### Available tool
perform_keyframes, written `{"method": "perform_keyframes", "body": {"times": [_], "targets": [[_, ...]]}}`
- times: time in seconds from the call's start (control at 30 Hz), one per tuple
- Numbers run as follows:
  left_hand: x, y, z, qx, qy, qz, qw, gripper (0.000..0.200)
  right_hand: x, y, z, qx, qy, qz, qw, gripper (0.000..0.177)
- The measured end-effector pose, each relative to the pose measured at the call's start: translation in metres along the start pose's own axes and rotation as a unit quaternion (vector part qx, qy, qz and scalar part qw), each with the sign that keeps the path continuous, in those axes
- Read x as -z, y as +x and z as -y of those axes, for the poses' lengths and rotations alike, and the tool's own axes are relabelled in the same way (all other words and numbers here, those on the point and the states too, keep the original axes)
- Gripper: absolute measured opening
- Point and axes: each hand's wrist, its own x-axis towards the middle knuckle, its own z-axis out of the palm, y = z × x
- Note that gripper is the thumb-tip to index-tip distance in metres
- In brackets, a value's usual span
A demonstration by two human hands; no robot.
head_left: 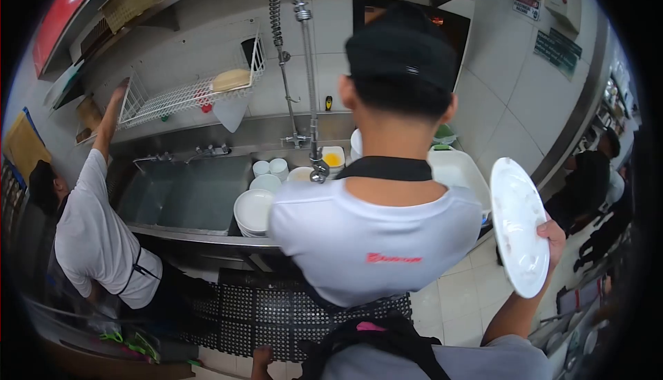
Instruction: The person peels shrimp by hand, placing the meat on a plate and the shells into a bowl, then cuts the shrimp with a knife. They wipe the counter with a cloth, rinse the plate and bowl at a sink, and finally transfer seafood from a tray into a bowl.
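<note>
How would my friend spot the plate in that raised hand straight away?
Start at the white-shirted back in the middle, then look right. There, a raised right hand holds a white plate. Unlike the round white dishes stacked beside the sink, this one looks oval and is held in the air.

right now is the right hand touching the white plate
Touching: the head view plainly shows the right hand holding the white plate up by its edge, with no gap between them.
</note>
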Motion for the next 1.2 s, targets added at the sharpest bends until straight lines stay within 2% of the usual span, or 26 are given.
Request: {"method": "perform_keyframes", "body": {"times": [0.07,0.1,0.13,0.17,0.23,0.3,0.37,0.4,0.47,0.53,0.57,0.6,0.67,0.7,0.73,0.8,0.83,0.87,0.93,0.97,1.0,1.03,1.07,1.13,1.2], "targets": [[0.026,0.015,-0.02,-0.035,0.025,-0.002,0.999,0.021,-0.045,-0.011,-0.019,-0.042,-0.034,-0.002,0.999,0.082],[0.036,0.021,-0.034,-0.068,0.047,-0.006,0.997,0.02,-0.069,-0.012,-0.033,-0.077,-0.033,0.006,0.996,0.08],[0.043,0.009,-0.054,-0.156,0.13,-0.016,0.979,0.02,-0.092,-0.009,-0.049,-0.111,-0.024,0.022,0.993,0.077],[0.039,-0.04,-0.103,-0.241,0.209,-0.026,0.947,0.021,-0.112,-0.005,-0.067,-0.146,-0.012,0.04,0.988,0.074],[0.042,-0.037,-0.146,-0.305,0.126,-0.008,0.944,0.021,-0.148,0.004,-0.106,-0.201,0.01,0.072,0.977,0.069],[0.051,-0.013,-0.183,-0.361,0.025,0.052,0.931,0.024,-0.179,0.011,-0.146,-0.233,0.034,0.091,0.968,0.065],[0.046,-0.124,-0.272,-0.428,-0.009,0.048,0.903,0.024,-0.203,0.011,-0.183,-0.252,0.051,0.101,0.961,0.06],[0.051,-0.124,-0.289,-0.448,-0.084,0.11,0.883,0.027,-0.216,0.009,-0.202,-0.256,0.053,0.106,0.959,0.058],[0.063,-0.169,-0.333,-0.47,-0.111,0.094,0.871,0.039,-0.246,0.01,-0.246,-0.259,0.038,0.127,0.957,0.055],[0.077,-0.189,-0.366,-0.41,-0.299,0.177,0.843,0.059,-0.268,0.011,-0.314,-0.275,0.062,0.102,0.954,0.052],[0.077,-0.209,-0.388,-0.405,-0.371,0.276,0.788,0.07,-0.277,0.015,-0.343,-0.283,0.088,0.109,0.949,0.052],[0.082,-0.221,-0.404,-0.406,-0.366,0.28,0.789,0.07,-0.284,0.017,-0.373,-0.269,0.102,0.094,0.953,0.049],[0.086,-0.232,-0.43,-0.436,-0.329,0.376,0.748,0.079,-0.285,0.021,-0.426,-0.244,0.038,0.072,0.966,0.05],[0.087,-0.227,-0.439,-0.414,-0.328,0.387,0.755,0.07,-0.283,0.024,-0.445,-0.239,0.025,0.075,0.968,0.051],[0.087,-0.216,-0.445,-0.413,-0.321,0.392,0.757,0.07,-0.28,0.026,-0.463,-0.235,0.013,0.077,0.969,0.052],[0.085,-0.192,-0.452,-0.425,-0.211,0.298,0.828,0.057,-0.274,0.033,-0.489,-0.242,0.015,0.068,0.968,0.054],[0.083,-0.177,-0.455,-0.38,-0.237,0.291,0.845,0.052,-0.273,0.037,-0.498,-0.238,0.021,0.065,0.969,0.053],[0.078,-0.163,-0.469,-0.377,-0.23,0.293,0.848,0.052,-0.272,0.048,-0.506,-0.238,0.025,0.057,0.969,0.053],[0.075,-0.142,-0.473,-0.349,-0.177,0.229,0.891,0.052,-0.265,0.05,-0.526,-0.216,-0.133,0.081,0.964,0.05],[0.069,-0.144,-0.485,-0.333,-0.183,0.211,0.901,0.053,-0.266,0.057,-0.531,-0.265,-0.121,0.07,0.954,0.048],[0.068,-0.136,-0.497,-0.331,-0.19,0.218,0.898,0.052,-0.265,0.069,-0.537,-0.274,-0.103,0.086,0.952,0.049],[0.069,-0.123,-0.511,-0.323,-0.184,0.208,0.905,0.05,-0.272,0.085,-0.523,-0.332,-0.078,0.095,0.935,0.053],[0.068,-0.112,-0.526,-0.338,-0.186,0.202,0.9,0.048,-0.28,0.1,-0.51,-0.331,0.001,0.085,0.94,0.06],[0.068,-0.083,-0.565,-0.354,-0.19,0.205,0.892,0.045,-0.275,0.116,-0.515,-0.328,0.009,0.037,0.944,0.065],[0.061,-0.06,-0.605,-0.398,-0.158,0.168,0.888,0.04,-0.267,0.131,-0.512,-0.322,-0.022,0.05,0.945,0.064]]}}
